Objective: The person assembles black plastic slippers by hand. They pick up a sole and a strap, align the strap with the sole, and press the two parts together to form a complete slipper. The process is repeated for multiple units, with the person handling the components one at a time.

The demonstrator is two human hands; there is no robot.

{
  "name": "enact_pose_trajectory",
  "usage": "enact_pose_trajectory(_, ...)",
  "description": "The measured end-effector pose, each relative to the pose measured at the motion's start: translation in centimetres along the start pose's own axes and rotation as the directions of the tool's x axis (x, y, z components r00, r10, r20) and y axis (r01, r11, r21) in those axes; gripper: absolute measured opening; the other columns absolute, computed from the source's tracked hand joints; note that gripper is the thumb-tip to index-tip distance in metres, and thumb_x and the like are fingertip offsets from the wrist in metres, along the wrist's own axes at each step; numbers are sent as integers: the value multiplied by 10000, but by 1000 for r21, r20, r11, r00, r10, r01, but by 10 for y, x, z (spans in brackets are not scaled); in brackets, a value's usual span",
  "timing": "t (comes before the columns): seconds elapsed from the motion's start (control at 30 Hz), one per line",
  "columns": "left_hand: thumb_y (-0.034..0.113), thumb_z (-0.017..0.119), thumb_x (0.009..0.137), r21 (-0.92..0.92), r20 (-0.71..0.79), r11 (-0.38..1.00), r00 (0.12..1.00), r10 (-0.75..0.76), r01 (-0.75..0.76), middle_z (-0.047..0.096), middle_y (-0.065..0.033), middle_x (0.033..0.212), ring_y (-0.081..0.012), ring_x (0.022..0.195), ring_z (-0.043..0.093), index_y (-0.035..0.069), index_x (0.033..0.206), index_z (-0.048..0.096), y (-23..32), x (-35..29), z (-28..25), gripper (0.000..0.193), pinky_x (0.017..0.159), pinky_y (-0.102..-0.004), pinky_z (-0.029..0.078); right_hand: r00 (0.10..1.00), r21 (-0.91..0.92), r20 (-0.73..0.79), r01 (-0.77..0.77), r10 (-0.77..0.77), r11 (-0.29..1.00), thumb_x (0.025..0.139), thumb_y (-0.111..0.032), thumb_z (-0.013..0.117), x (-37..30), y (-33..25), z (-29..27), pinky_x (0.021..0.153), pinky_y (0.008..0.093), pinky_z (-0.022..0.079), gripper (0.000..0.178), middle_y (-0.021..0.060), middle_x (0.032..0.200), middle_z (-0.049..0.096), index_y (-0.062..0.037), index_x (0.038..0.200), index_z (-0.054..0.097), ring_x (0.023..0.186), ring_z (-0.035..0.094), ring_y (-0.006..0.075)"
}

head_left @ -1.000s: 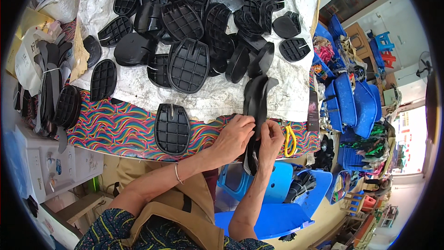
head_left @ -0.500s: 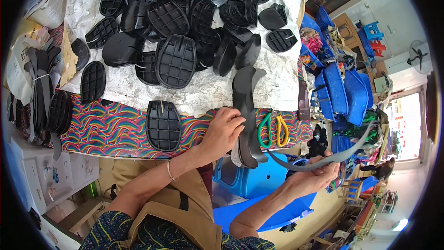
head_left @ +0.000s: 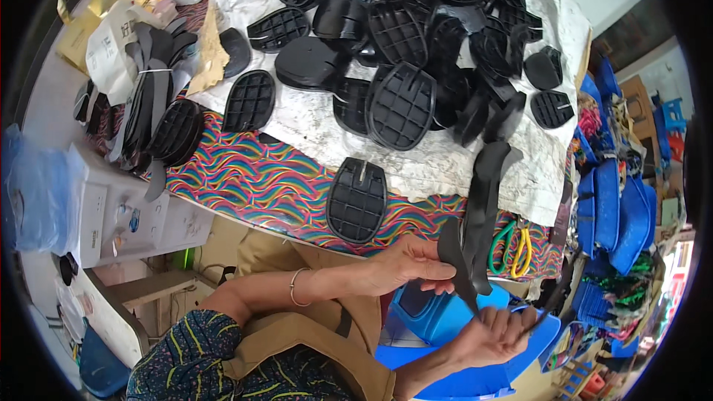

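Note:
My left hand pinches the wide end of a dark, flexible strip just off the table's front edge. Lower and to the right, my right hand is closed around the same strip, whose narrow tail curves up beyond it. Beside this, a stack of long black strips lies over the edge. A single black heel piece with a gridded underside lies on the patterned cloth, left of my hands. Farther back, many similar heel pieces are heaped on a white sheet.
Green-handled scissors and a yellow-handled pair lie right of the strip stack; their blades cannot be made out. A tied bundle of grey strips stands at the left. Below the table edge is a blue plastic stool. Blue baskets line the right.
My left hand has left the stack and now grips the strip's wide end. My right hand has drawn the strip in toward it. The view has turned, shifting the table rightward.

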State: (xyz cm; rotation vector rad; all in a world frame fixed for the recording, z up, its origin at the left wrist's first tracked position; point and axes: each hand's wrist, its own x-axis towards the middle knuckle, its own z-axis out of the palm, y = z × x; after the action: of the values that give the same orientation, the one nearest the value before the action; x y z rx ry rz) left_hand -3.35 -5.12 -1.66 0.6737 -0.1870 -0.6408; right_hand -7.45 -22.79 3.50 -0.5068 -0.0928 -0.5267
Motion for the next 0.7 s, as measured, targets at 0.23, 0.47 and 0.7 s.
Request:
enact_pose_trajectory(0.23, 126, 702, 919, 656, -41, 753, 994, 105, -52, 625, -37, 771, -80, 696, 544, -11, 878, 680, 26, -28, -13, 144, 608, -262, 429, 924, -757, 138, -133, 356, 640, 1001, -322, 494, -6, -7, -15, 640, 399, 583, 400, 195, 799, 696, 65, 1028, 591, 707, 708, 256)
enact_pose_trajectory(0.47, 29, 719, 847, 860, -234, 508, 857, 459, -37, 643, -66, 828, -138, 754, 608, -23, 929, 693, 51, -39, -17, 101, 674, -269, 466, 579, -883, -28, -396, 815, 251, 994, -62, 574, -30, 54, -14, 610, 274, 528, 167, 76, 827, 681, 28, 1118, 641, 666, 657, 122)
enact_pose_trajectory(0.7, 98, 711, 874, 915, -129, -133, 590, 797, 380, 448, -182, 1370, -316, 1264, 458, -4, 1303, 565, 70, -52, -56, 464, 1050, -384, 382, 725, -859, 5, -349, 689, 374, 1032, -116, 525, -5, 99, 1, 559, 269, 522, 198, 91, 826, 660, 36, 1120, 617, 661, 637, 109)
